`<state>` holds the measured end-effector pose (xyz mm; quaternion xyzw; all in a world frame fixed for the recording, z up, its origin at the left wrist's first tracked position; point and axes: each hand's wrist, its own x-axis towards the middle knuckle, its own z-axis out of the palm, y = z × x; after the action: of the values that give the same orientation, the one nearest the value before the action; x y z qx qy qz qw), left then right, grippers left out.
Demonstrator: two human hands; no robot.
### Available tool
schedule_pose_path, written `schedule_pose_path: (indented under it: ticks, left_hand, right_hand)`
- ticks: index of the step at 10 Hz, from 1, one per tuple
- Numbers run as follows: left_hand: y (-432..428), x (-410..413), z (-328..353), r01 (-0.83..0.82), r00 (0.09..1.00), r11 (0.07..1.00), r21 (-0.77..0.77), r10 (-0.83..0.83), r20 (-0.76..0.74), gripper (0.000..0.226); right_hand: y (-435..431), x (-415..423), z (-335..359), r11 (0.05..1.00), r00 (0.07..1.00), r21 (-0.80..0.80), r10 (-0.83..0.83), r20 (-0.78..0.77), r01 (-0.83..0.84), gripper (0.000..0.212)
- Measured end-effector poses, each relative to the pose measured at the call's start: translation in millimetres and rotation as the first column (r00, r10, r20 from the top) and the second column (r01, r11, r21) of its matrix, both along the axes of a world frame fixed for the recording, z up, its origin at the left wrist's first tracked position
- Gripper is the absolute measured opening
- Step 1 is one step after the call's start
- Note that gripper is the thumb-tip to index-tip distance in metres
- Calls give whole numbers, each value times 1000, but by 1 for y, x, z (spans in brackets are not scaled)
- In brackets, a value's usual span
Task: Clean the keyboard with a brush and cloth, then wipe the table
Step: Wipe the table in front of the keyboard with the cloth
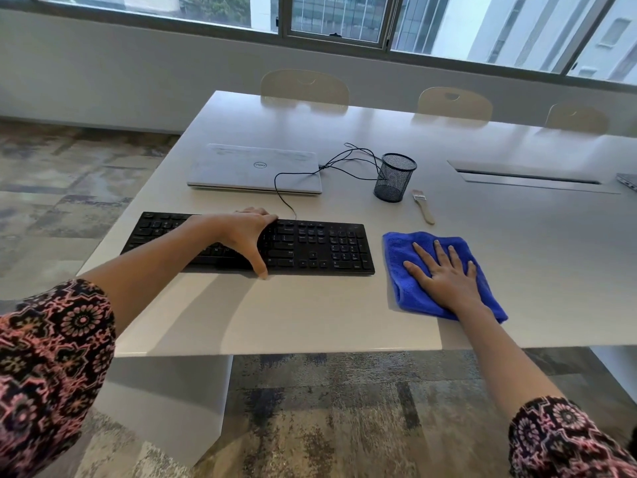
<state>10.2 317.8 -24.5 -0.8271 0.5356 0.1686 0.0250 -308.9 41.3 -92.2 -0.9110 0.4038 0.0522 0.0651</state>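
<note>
The black keyboard (310,248) lies near the front edge of the white table (310,315). Its long axis runs left to right and its number pad is at the right end. The left hand (241,232) spans its middle: the thumb hooks the near edge and the fingers curl over the far edge, gripping it. A thin cable (280,188) leaves the far edge toward a closed laptop (255,167) behind.

Just right of the keyboard, the blue cloth (403,250) sits folded on the table. The right hand (448,274) presses flat on it, fingers straight and spread, pointing away from the person.

Farther back, the brush (423,207) lies flat beside a mesh cup (394,177). Its bristles point toward the far side and its handle angles back toward the person.
</note>
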Motion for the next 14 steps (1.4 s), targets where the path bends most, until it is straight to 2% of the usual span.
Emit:
schedule_pose_path:
  ticks: [3, 8, 11, 14]
  left_hand:
    - [-4, 13, -4, -18, 1000, 1000, 6, 18, -12, 128]
    - [1, 22, -7, -22, 999, 998, 59, 23, -25, 135]
    - [-5, 21, -1, -83, 996, 980, 184, 85, -5, 150]
    - [-11, 11, 6, -156, 987, 953, 260, 160, 6, 153]
  right_hand:
    - [-1, 0, -1, 1000, 1000, 3, 1, 9, -1, 82]
    - [0, 0, 0, 1000, 1000, 2, -9, 9, 9, 82]
    - [-1, 1, -1, 1000, 1000, 5, -15, 2, 15, 77]
    - [1, 1, 2, 1000, 1000, 18, -4, 9, 4, 82]
